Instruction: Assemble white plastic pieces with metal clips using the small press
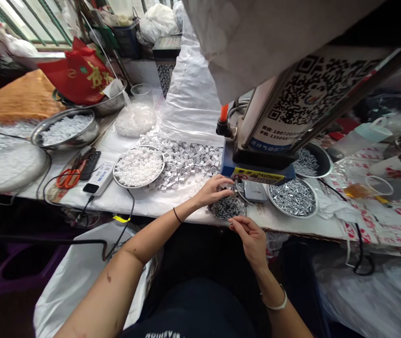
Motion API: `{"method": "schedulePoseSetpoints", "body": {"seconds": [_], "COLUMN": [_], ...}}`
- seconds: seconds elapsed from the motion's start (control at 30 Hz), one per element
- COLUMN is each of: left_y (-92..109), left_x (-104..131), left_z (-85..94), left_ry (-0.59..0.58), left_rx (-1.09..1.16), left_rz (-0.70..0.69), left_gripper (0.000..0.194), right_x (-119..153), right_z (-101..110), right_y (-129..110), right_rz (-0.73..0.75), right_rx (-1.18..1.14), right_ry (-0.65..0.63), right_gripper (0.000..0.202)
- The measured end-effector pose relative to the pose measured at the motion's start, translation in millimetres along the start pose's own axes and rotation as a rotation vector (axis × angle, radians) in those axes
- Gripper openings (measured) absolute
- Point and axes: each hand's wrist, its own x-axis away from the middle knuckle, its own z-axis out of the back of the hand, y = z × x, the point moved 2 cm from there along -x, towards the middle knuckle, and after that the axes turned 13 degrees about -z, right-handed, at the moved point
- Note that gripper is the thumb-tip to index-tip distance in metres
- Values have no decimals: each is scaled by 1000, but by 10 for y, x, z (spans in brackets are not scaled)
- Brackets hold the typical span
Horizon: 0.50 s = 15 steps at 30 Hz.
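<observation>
My left hand [215, 191] reaches to the front of the blue-based press [256, 162], its fingers stretched out and apart from the thumb. Nothing shows in it. Below it lies a dish of small dark metal parts [229, 206], partly covered by the hand. At the near edge of that dish, my right hand [251, 234] is closed in a pinch. Whatever is between its fingertips is too small to name. A grey metal block [254, 191] sits under the press, just right of my left fingertips.
Small white-and-grey square pieces [189, 162] lie heaped behind a bowl of white pieces [139, 166]. To the right stands a bowl of metal pins [292, 198]. Orange-handled scissors [70, 174], a remote [90, 165] and a power strip [99, 178] lie left. A cable hangs over the table edge.
</observation>
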Motion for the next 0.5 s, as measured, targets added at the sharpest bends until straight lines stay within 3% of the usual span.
{"method": "schedulePoseSetpoints", "body": {"seconds": [0.13, 0.27, 0.5], "left_y": [-29, -22, -80], "left_x": [-37, -48, -121], "left_z": [-43, -56, 113], "left_ry": [42, 67, 104], "left_rx": [195, 350, 178], "left_rz": [214, 304, 320], "left_gripper": [30, 34, 32], "right_x": [19, 26, 31], "right_z": [9, 42, 81], "right_y": [-13, -18, -44], "right_rz": [9, 10, -2], "right_rx": [-8, -28, -73], "right_ry": [6, 10, 38], "right_gripper": [19, 19, 19]}}
